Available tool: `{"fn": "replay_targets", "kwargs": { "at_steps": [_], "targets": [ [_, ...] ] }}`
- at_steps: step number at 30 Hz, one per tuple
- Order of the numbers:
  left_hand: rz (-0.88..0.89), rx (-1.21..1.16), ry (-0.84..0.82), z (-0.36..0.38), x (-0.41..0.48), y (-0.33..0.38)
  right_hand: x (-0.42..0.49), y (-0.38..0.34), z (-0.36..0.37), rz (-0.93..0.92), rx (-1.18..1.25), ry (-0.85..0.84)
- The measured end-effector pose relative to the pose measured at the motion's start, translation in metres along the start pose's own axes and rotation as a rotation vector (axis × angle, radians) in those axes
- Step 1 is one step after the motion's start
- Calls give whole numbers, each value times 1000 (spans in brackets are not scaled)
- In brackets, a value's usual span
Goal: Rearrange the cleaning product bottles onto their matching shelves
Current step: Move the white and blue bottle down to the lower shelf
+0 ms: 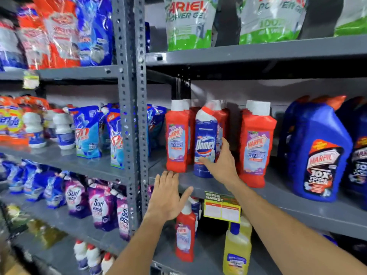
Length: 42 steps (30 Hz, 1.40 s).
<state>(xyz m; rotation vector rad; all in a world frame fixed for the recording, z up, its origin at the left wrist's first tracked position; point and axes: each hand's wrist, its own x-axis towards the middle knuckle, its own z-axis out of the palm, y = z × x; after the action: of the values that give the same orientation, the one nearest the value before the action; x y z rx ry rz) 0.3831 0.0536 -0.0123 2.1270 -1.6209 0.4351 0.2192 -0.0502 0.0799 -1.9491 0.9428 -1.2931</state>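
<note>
Domex bottle [205,143] stands upright on the middle shelf [278,197], wedged between red Harpic bottles [177,139]. Your right hand [222,163] is on its lower right side, fingers wrapping, not fully clenched. Left hand [168,197] is flat, released (farther, below the shelf edge). Pull toward you.

middle shelf [278,197]: Domex bottle [206,143] sits between Harpic cleaner bottles [177,143], big Harpic jugs [315,153] off to the right
shelf above: Ariel pouches [188,24]
shelf below: Surf Excel pouches [99,207] on the left
</note>
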Motion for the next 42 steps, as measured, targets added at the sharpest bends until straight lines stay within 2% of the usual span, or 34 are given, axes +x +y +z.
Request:
{"fn": "replay_targets", "kwargs": {
  "at_steps": [8,15,20,23,29,34,42],
  "targets": [
    [13,-23,25,1,-1,-1,10,0,1,10,-44,4],
    [10,-34,27,-4,-4,0,-26,-10,-30,-51,71,39],
    [15,-76,220,13,-42,-10,-61,-19,-49,-137,110,36],
    [-21,-82,226,34,-75,-18,-88,-15,-47,-160,173,-1],
    [-60,-162,-29,100,-131,-31,-168,34,-6,-173,168,-60],
    [-20,-146,-267,155,-158,-45,-216,103,28,-28,48,-193],
    [-68,-142,-515,228,-160,-66,-229,196,75,209,-54,-115]
  ]
}}
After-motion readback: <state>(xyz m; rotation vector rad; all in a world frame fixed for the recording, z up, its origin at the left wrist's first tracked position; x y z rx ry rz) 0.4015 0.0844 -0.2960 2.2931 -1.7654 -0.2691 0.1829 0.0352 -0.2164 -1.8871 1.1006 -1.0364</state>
